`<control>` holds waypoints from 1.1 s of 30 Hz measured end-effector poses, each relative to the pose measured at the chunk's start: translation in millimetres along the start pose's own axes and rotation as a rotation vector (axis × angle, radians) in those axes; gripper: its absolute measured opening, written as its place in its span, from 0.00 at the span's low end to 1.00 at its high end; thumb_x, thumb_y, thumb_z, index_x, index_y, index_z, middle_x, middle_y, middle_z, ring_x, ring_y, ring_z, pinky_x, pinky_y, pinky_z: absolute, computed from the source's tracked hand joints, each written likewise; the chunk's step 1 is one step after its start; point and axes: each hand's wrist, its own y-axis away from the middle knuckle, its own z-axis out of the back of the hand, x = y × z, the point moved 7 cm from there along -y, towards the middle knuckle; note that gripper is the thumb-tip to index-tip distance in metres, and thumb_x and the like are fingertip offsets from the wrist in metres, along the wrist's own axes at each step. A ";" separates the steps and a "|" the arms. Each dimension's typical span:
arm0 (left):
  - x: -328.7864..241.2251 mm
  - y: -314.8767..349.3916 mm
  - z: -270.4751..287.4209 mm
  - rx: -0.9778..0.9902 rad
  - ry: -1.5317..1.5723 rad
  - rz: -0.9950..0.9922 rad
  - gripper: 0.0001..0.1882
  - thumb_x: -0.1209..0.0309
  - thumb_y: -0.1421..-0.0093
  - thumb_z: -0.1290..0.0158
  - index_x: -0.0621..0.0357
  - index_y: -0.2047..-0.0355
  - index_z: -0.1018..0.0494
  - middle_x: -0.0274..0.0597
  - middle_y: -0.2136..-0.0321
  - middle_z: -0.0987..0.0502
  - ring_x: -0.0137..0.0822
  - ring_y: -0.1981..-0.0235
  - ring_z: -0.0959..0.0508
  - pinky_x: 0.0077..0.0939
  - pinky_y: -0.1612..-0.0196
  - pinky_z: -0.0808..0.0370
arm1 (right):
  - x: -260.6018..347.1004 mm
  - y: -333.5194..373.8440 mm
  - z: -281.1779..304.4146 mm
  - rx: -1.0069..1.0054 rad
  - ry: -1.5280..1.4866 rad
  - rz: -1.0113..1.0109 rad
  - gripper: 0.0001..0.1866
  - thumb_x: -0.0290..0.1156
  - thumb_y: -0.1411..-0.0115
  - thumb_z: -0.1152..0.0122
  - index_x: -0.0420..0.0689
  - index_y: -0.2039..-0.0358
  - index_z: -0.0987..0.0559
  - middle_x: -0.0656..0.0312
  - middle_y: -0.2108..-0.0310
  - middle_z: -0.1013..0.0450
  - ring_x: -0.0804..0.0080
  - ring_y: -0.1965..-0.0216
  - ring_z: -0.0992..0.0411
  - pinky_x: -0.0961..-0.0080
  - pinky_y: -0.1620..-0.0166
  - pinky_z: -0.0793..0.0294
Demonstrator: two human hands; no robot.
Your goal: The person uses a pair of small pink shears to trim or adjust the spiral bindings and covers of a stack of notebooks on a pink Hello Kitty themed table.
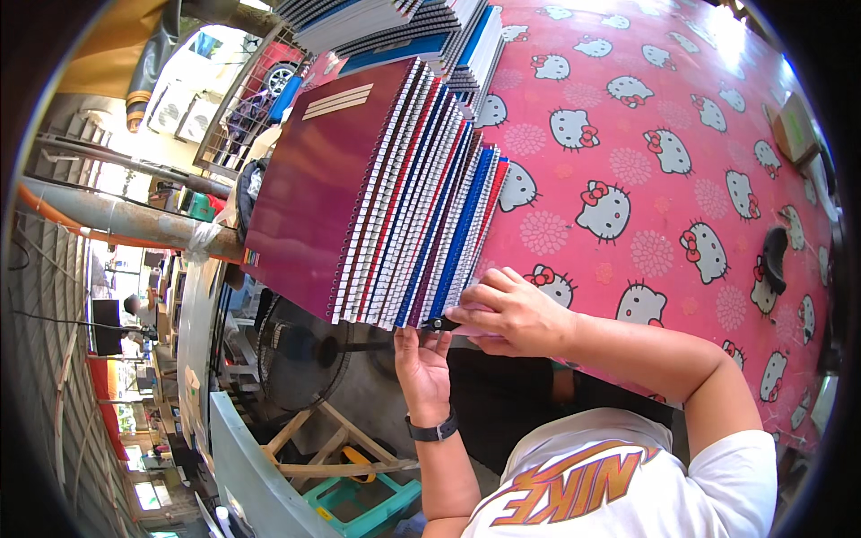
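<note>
A thick row of spiral notebooks [305,188] stands at the table's near-left edge, the front one with a maroon cover. White, red and blue coils run along their spines. My right hand [516,314] is closed round a small black tool [439,324] with a round pivot, beside the lower corner of the blue-edged notebooks; its kind is unclear. Just below that corner is my left hand [423,368], a dark watch on its wrist. Its fingers point up, with the tips drawn in at the notebook ends and the tool; whatever they pinch is hidden.
More notebooks [395,54] are stacked behind the row. A pink cat-print cover lies over the table [565,81]; a black curved object [773,260] rests at its right. Below the left edge are a black fan [300,345], a wooden frame [332,430] and a teal crate [363,498].
</note>
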 end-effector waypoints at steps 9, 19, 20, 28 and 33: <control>-32.3 5.1 0.7 -0.080 -0.331 -0.467 0.42 0.64 0.47 0.41 0.58 0.39 0.53 0.47 0.41 0.43 0.40 0.43 0.39 0.44 0.41 0.39 | -21.2 13.4 -30.8 0.399 -0.908 -0.700 0.18 0.37 0.42 0.43 0.40 0.55 0.25 0.55 0.60 0.26 0.68 0.59 0.28 0.67 0.55 0.29; -62.3 0.5 -8.9 -0.026 -0.763 -0.720 0.50 0.74 0.54 0.34 0.65 0.36 0.54 0.57 0.43 0.38 0.45 0.43 0.34 0.37 0.44 0.32 | -73.7 41.2 13.2 0.180 0.263 -0.442 0.26 0.37 0.57 0.35 0.47 0.54 0.26 0.58 0.58 0.33 0.60 0.52 0.38 0.60 0.48 0.40; -63.2 -0.7 -7.1 -0.029 -0.755 -0.691 0.51 0.75 0.55 0.34 0.65 0.36 0.53 0.56 0.44 0.36 0.45 0.44 0.33 0.35 0.46 0.29 | -72.9 41.6 12.5 0.182 0.264 -0.447 0.26 0.37 0.57 0.35 0.47 0.54 0.26 0.58 0.58 0.33 0.60 0.52 0.38 0.60 0.48 0.40; -59.6 2.0 -13.9 -0.053 -0.644 -0.645 0.47 0.78 0.54 0.34 0.69 0.38 0.49 0.58 0.47 0.33 0.41 0.50 0.28 0.27 0.54 0.24 | -72.0 44.9 30.6 0.357 0.371 -0.587 0.39 0.43 0.60 0.32 0.40 0.48 0.32 0.56 0.54 0.37 0.59 0.48 0.41 0.57 0.44 0.43; -61.4 4.0 -19.9 -0.030 -0.610 -0.637 0.46 0.80 0.53 0.35 0.68 0.37 0.50 0.57 0.45 0.35 0.42 0.48 0.29 0.27 0.54 0.24 | -72.3 44.3 29.5 0.457 0.322 -0.622 0.41 0.44 0.62 0.30 0.41 0.48 0.32 0.56 0.54 0.37 0.60 0.47 0.42 0.58 0.43 0.44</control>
